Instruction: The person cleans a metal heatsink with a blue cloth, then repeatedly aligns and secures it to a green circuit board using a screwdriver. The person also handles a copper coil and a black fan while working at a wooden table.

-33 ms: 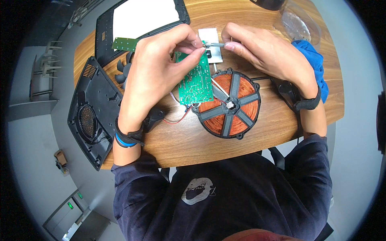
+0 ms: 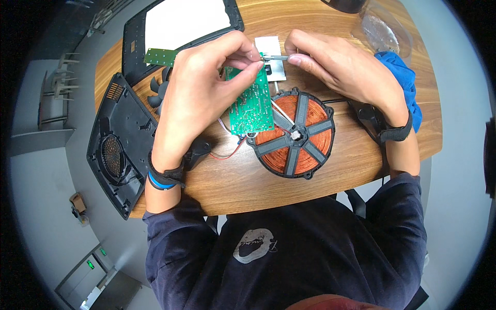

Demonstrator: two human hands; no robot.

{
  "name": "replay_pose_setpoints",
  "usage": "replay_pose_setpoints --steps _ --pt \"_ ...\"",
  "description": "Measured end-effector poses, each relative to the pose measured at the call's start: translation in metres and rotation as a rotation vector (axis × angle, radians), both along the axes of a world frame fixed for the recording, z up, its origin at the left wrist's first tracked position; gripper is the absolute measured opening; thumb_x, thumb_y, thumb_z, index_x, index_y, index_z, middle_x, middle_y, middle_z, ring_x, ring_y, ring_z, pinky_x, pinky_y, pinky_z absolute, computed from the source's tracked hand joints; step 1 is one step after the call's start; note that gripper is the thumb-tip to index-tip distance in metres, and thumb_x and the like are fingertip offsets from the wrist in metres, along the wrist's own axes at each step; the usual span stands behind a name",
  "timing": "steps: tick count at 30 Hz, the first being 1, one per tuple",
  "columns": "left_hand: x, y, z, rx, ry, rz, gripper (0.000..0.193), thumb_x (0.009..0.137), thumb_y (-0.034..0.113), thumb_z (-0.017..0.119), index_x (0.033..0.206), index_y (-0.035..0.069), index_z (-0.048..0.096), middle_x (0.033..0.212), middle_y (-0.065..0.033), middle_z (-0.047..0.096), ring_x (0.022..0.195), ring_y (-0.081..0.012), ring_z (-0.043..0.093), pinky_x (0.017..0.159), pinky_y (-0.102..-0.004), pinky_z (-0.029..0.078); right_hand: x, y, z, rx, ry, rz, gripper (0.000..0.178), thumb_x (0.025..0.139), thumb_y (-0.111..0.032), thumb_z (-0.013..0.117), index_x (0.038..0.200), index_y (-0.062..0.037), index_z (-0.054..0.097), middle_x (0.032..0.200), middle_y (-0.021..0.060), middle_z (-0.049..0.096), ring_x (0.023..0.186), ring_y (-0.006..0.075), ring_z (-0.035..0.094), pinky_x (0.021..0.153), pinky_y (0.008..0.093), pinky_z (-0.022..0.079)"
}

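My left hand (image 2: 206, 72) is closed in a pinch at the upper end of a green circuit board (image 2: 251, 106), solder side up. Between thumb and index finger of my right hand (image 2: 338, 64) is a slim grey metal tool (image 2: 279, 57); its kind I cannot make out. The tool's tip meets my left fingertips at the board's top edge, where they hide the exact contact. A round copper induction coil (image 2: 316, 147) with black spokes lies beside the board, which overlaps its left rim. Behind the board sits a pale flat plate (image 2: 267, 44) with a small black part.
To the left rests a black plastic housing (image 2: 124, 147), beside a black fan (image 2: 155, 93). A black-framed white panel (image 2: 186, 23) and a small green board strip (image 2: 160, 57) lie behind. Blue cloth (image 2: 403, 77) and a clear plastic container (image 2: 382, 31) are at right; thin wires run below the board.
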State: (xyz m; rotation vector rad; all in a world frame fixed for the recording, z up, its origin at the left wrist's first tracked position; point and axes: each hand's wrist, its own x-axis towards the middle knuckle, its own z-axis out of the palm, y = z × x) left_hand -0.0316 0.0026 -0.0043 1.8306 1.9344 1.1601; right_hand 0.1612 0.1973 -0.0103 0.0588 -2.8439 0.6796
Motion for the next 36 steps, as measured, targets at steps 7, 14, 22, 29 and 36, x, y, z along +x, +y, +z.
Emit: replay_pose_setpoints --steps 7,14,22,29,36 --pt "-0.0010 0.0018 -0.0031 0.028 -0.008 -0.004 0.017 0.094 0.001 0.084 0.108 0.000 0.075 0.099 -0.0053 0.081 0.094 -0.0119 0.079 0.086 -0.0273 0.064 0.0014 0.0007 0.0013 0.051 -0.025 -0.011 0.022 0.113 -0.028 0.057 0.119 -0.0064 0.057 0.103 0.0212 0.069 0.097 0.0485 0.067 0.081 0.0566 0.053" --pt "-0.0022 0.0006 -0.0044 0.009 -0.016 -0.007 0.017 0.095 0.002 0.083 0.112 0.000 0.078 0.104 -0.0071 0.082 0.096 -0.0135 0.079 0.088 -0.0285 0.065 0.0012 0.0026 -0.0021 0.077 0.023 0.001 0.023 0.112 -0.028 0.059 0.122 -0.0081 0.062 0.104 0.0204 0.070 0.098 0.0475 0.069 0.080 0.0555 0.055" --pt "0.0000 0.0004 -0.0015 -0.029 0.037 -0.017 0.017 0.094 0.002 0.084 0.110 0.000 0.080 0.103 -0.0082 0.083 0.094 -0.0155 0.080 0.085 -0.0294 0.065 0.0039 -0.0004 -0.0027 0.079 0.047 -0.010 0.023 0.112 -0.028 0.061 0.110 -0.0055 0.057 0.096 0.0196 0.066 0.089 0.0467 0.065 0.074 0.0532 0.052" --pt "0.0020 0.0011 -0.0005 -0.037 0.062 -0.009 0.016 0.093 0.002 0.084 0.108 -0.001 0.080 0.100 -0.0083 0.083 0.092 -0.0160 0.081 0.082 -0.0293 0.064 0.0055 -0.0037 0.0029 0.056 -0.033 -0.040 0.023 0.112 -0.030 0.058 0.113 -0.0077 0.054 0.099 0.0202 0.069 0.095 0.0481 0.068 0.076 0.0576 0.052" --pt "0.0009 0.0004 0.0003 0.002 0.189 -0.030 0.016 0.091 0.000 0.084 0.107 0.001 0.081 0.097 -0.0108 0.082 0.088 -0.0183 0.080 0.078 -0.0310 0.062 0.0052 -0.0022 -0.0061 0.038 -0.037 -0.018 0.021 0.112 -0.028 0.059 0.122 -0.0102 0.059 0.096 0.0221 0.072 0.092 0.0489 0.069 0.074 0.0568 0.053"
